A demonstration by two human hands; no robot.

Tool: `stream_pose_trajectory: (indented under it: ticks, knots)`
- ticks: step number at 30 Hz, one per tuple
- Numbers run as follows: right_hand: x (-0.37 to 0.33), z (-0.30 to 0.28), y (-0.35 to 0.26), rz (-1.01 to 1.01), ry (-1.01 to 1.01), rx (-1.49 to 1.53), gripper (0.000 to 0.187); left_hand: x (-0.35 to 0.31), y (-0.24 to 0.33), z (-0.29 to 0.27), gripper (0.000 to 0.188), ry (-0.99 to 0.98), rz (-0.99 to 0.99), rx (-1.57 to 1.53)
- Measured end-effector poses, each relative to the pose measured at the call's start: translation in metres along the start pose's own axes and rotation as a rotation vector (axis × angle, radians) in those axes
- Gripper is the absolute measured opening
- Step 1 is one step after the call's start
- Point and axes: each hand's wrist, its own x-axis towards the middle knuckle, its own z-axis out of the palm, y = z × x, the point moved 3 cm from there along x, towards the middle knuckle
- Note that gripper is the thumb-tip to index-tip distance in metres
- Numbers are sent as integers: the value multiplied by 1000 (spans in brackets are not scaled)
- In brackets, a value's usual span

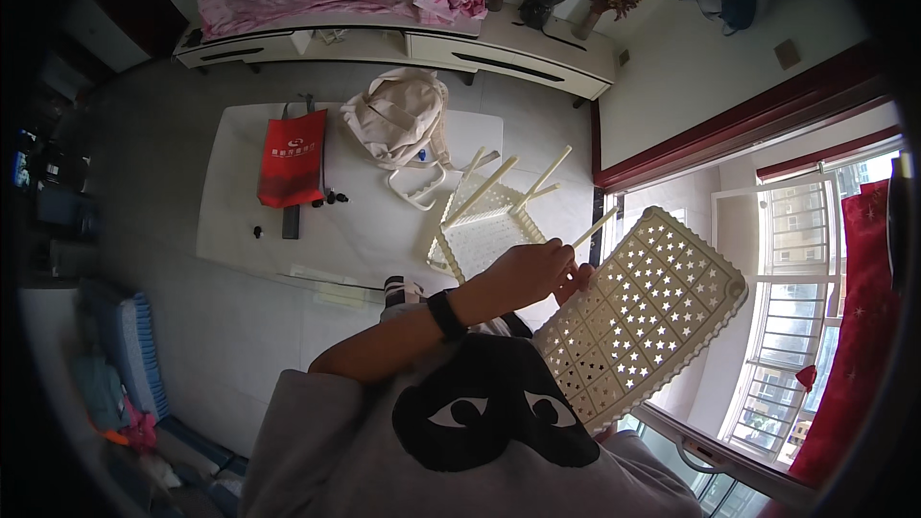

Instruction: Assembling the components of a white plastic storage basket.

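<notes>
My left hand (535,271), with a black band at the wrist, pinches a thin cream rod (595,228) that points up and to the right. Just beside it, the fingers of my right hand (575,284) are closed at the left edge of a cream plastic shelf tray (643,302) with star-shaped holes. The tray is tilted up at my right, and it hides most of my right hand and arm. Past my left hand, a second cream tray (446,247) stands at the table's right end. Several cream rods (487,187) rise from it.
A white table (230,163) carries a red bag (294,158), a beige backpack (398,115), a white handle-shaped piece (418,194) and small dark bits. Behind it stands a low cabinet (537,62) with dried flowers. A window with a red curtain (849,326) is at the right.
</notes>
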Motion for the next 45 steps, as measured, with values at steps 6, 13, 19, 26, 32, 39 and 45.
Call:
stream_pose_trajectory:
  ticks: [6,13,19,26,32,39,45]
  knots:
    - [11,8,-8,7,2,-59,47,5,-25,-9,16,136,-146,-300]
    - [13,25,-14,33,0,-141,47,-1,-33,-16,26,311,-101,-272]
    - [25,44,-7,118,-45,-336,47,-37,58,-98,104,248,-71,-464]
    - [41,99,-3,265,-267,-1275,48,-39,65,-121,86,509,-95,-285]
    - [65,125,26,415,-279,-703,55,-86,13,-160,65,738,-271,-576]
    - [76,76,48,149,-478,-639,38,-213,-54,-233,46,1514,-232,-843]
    - [58,126,47,411,-370,-820,24,-447,-207,-191,53,1840,-676,-788]
